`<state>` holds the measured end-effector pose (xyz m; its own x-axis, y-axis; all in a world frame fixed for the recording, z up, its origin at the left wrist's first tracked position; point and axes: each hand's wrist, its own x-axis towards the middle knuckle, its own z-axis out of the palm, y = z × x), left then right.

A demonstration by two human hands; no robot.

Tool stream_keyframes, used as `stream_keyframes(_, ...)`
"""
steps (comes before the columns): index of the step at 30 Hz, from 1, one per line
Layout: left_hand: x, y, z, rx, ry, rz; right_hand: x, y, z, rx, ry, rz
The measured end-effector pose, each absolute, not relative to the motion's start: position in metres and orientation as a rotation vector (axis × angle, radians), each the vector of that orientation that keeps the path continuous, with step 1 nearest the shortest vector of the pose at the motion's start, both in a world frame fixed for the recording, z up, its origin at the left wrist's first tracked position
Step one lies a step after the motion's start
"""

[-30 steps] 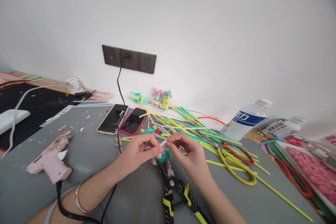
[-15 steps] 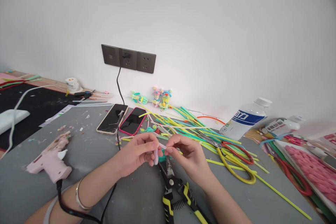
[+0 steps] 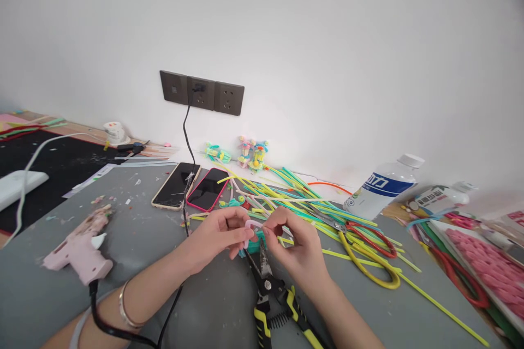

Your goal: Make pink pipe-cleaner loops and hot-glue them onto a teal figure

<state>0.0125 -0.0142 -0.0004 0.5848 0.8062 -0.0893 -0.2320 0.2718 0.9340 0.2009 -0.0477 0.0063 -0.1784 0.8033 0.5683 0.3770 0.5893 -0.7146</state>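
Between both hands is a short pale pink pipe cleaner [image 3: 254,224], bent into an arch. My left hand [image 3: 219,237] pinches one end, which hangs down at the fingertips. The other end sits between the thumb and forefinger of my right hand [image 3: 295,240]. Just below and behind the fingers lies a teal fuzzy piece [image 3: 254,245], partly covered by them. Black and yellow pliers [image 3: 267,284] rest on the table under my hands, jaws spread and pointing away from me.
Many yellow and teal pipe cleaners [image 3: 295,196] spread behind my hands, with scissors [image 3: 339,226] on them. A pink glue gun [image 3: 79,253] lies left, its black cord crossing under my left arm. Two phones [image 3: 176,185], small figures [image 3: 257,155] and a bottle [image 3: 382,185] stand or lie farther back.
The pink pipe cleaner has gone from a sharp fold to a rounder arch. My right hand has shifted slightly, and more of the teal piece shows.
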Motion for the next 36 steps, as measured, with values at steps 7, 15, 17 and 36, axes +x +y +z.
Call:
stream_keyframes(7, 0.0116, -0.0136, -0.0034, 1.14, 0.654, 0.777, 0.2024, -0.0472, 0.0076, -0.954, -1.808, 0.409)
stream_keyframes(15, 0.0105, -0.0138, 0.0004, 0.879, 0.653, 0.727, 0.2029, -0.0478, 0.0091, -0.918, -1.852, 0.336)
stream_keyframes(17, 0.0107, -0.0132, 0.0006, 0.836, 0.651, 0.722, 0.2028, -0.0483, 0.0083, -0.87, -1.883, 0.315)
stream_keyframes(36, 0.0123, -0.0143, 0.0007, 0.763, 0.58, 0.731, 0.196, -0.0482, 0.013, -0.758, -2.034, 0.171)
